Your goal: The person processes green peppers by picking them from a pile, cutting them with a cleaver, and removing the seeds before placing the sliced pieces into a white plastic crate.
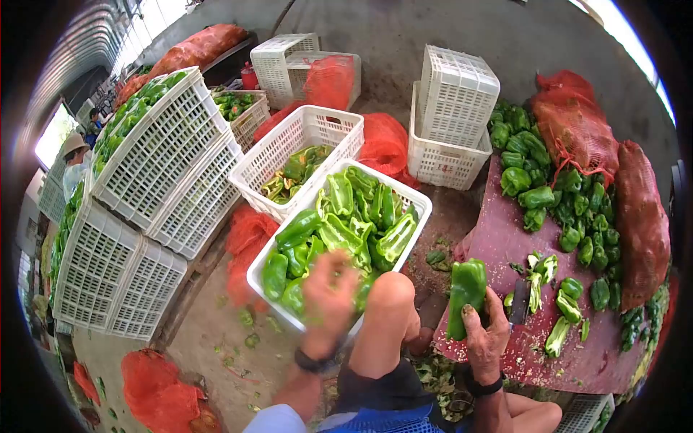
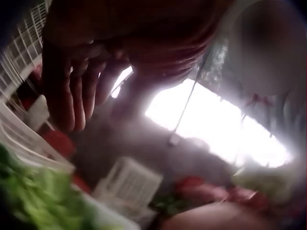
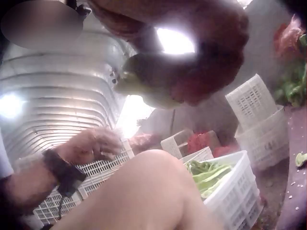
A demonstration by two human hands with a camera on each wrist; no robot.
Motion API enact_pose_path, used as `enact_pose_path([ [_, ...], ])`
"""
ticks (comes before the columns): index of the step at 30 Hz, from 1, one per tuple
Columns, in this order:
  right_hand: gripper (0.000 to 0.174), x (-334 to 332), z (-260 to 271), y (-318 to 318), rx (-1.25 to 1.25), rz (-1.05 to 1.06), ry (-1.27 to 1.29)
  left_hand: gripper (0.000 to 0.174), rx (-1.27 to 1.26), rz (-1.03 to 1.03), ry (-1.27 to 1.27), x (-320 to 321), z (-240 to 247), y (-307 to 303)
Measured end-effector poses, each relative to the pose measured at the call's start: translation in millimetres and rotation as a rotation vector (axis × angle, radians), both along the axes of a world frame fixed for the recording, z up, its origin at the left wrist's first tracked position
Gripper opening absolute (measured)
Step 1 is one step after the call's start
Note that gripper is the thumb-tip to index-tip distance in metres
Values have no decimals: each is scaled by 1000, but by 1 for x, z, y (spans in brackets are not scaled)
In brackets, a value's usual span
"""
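My right hand (image 1: 487, 335) grips a whole-looking green bell pepper (image 1: 468, 292), thumb across its near side, above the edge of a reddish work surface (image 1: 484, 252). A dark knife blade (image 1: 520, 302) shows just beside those fingers. Blurred, my left hand (image 1: 328, 296) is over the near side of a white crate (image 1: 426, 209) of cut green peppers (image 1: 343, 234). In the left wrist view its fingers (image 2: 79, 96) hang loosely with nothing in them. The right wrist view shows this left hand (image 3: 91, 146) relaxed beyond the knee.
Cut pepper pieces (image 1: 556, 335) and whole peppers (image 1: 530, 169) lie on the reddish surface beside red mesh sacks (image 1: 577, 130). A second white crate (image 1: 249, 169) holds pepper scraps. Stacked crates (image 1: 166, 173) stand at left, with red netting (image 1: 162, 397) on the floor.
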State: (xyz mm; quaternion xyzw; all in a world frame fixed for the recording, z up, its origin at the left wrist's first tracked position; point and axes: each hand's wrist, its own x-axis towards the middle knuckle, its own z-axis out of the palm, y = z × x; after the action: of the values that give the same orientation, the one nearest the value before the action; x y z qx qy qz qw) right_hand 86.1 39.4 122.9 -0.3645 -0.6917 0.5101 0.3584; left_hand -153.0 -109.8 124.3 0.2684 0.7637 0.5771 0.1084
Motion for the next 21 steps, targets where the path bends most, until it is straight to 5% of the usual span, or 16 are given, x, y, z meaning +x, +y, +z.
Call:
enact_pose_path([
  [2,42,-1,6,-2,-6,43,-23,52,-290,124,108,-68,-26,-14],
  [4,42,4,-3,0,-59,57,-7,59,-571,27,462,-111,-94,-33],
  [12,44,19,-26,12,-268,-5,9,59,-427,-78,571,-136,-162,-54],
  [14,44,13,-23,10,-283,-14,-1,51,-207,31,-324,-132,-123,-60],
  [15,45,10,-20,9,-296,-32,-14,51,-210,39,-321,-130,-118,-64],
  [17,45,2,-16,10,-306,-4,-55,40,252,32,-627,-121,-111,-77],
  [21,44,-25,-14,17,-451,14,-5,41,449,-5,-706,-108,-97,-87],
])
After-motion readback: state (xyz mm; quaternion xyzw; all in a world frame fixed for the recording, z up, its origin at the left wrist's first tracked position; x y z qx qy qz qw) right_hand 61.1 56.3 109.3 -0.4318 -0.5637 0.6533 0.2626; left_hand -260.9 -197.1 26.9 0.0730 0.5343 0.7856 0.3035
